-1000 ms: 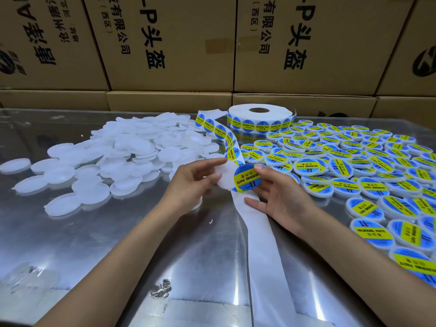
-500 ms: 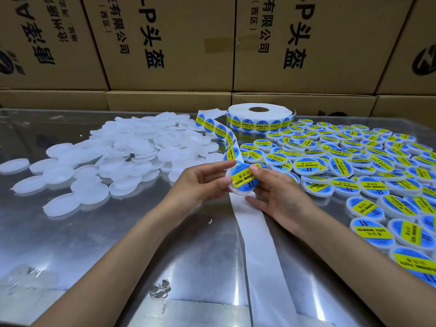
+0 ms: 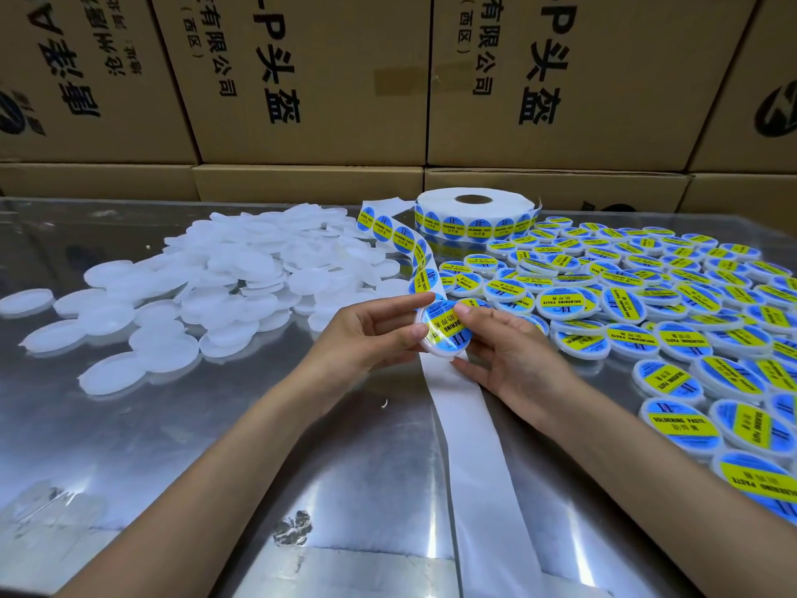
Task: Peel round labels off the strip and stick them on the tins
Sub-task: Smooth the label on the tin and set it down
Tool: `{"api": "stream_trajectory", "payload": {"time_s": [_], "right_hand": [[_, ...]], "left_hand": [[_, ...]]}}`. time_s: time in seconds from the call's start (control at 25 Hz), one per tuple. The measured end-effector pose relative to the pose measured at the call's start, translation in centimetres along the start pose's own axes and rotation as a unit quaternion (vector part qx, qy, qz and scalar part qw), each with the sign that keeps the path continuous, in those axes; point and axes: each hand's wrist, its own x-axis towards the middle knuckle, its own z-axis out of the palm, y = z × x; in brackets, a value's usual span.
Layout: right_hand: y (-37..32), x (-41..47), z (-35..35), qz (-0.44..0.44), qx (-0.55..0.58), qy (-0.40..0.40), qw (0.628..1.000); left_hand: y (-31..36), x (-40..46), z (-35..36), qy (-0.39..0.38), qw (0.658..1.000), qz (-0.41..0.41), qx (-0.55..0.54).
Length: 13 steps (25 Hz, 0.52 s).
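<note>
Both hands hold 1 white plastic tin (image 3: pixel 440 338) just above the steel table (image 3: pixel 172 446), between the heap of bare tins (image 3: pixel 207 287) to the left and the spread of labelled tins (image 3: pixel 647 304) to the right. The left hand (image 3: pixel 366 338) curls round the tin's left rim, thumb on top. The right hand (image 3: pixel 500 351) pinches the right rim, its thumb pressing the blue-and-yellow label (image 3: pixel 446 328) flat.

The tin looks light, shallow and stiff, with a smooth rim that could slip; it is best taken by opposite edges, as here, leaving the lid face free. The label seems thin and limp, likely to crease or trap air if pressed from the edge first.

The tin is round, so has no long axis; its lid tilts up toward the camera, and the yellow band runs diagonally from lower left to upper right. The strip (image 3: pixel 420 269) curves from the roll (image 3: pixel 474 213) to the hands, bare backing (image 3: pixel 465 425) trailing toward the viewer.
</note>
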Motion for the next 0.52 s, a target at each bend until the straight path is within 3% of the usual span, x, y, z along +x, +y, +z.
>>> {"api": "stream_trajectory", "payload": {"time_s": [0.52], "right_hand": [[0.8,-0.5,1.3,-0.110,-0.077,0.070,0.988]], "left_hand": [[0.0,0.1,-0.3,-0.003,0.998,-0.016,-0.059]]}}
